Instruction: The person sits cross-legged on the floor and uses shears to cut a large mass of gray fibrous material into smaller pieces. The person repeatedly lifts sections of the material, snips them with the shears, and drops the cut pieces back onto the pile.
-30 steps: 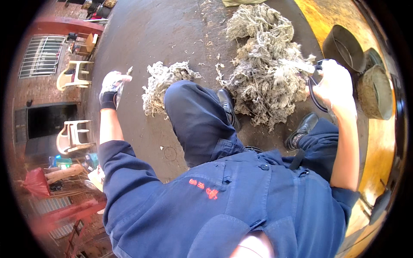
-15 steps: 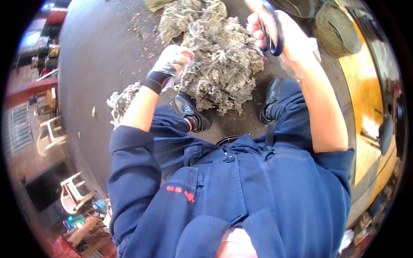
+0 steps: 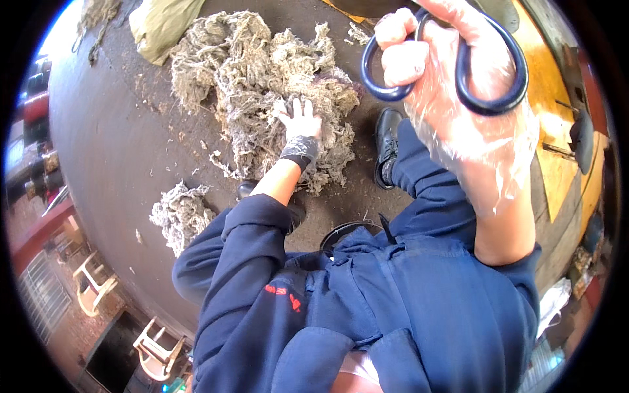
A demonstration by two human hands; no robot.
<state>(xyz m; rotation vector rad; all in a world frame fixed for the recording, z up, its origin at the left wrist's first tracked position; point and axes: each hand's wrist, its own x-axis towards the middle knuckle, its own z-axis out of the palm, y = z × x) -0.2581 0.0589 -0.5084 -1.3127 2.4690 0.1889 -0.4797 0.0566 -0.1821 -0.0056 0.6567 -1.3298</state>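
Observation:
A large tangled heap of grey-beige fibre (image 3: 252, 85) lies on the floor before my feet. My left hand (image 3: 301, 123), in a thin clear glove with a dark band at the wrist, rests on its near right part with the fingers spread. My right hand (image 3: 452, 121), also in a clear plastic glove, is raised at the upper right. It grips scissors (image 3: 493, 106) with big dark blue loop handles. Their blades are hidden or out of the picture. A smaller clump of fibre (image 3: 181, 215) lies beside my left knee.
A pale green sack (image 3: 164, 27) sits past the heap at the far left. Light wooden boards (image 3: 555, 187) run along the right side. White plastic chairs (image 3: 157, 348) stand at the lower left. My dark shoe (image 3: 388, 145) is close to the heap's right edge.
My left hand has come down onto the fibre heap, and its fingers have spread. My right hand has come nearer the camera with the scissors. The view has shifted too.

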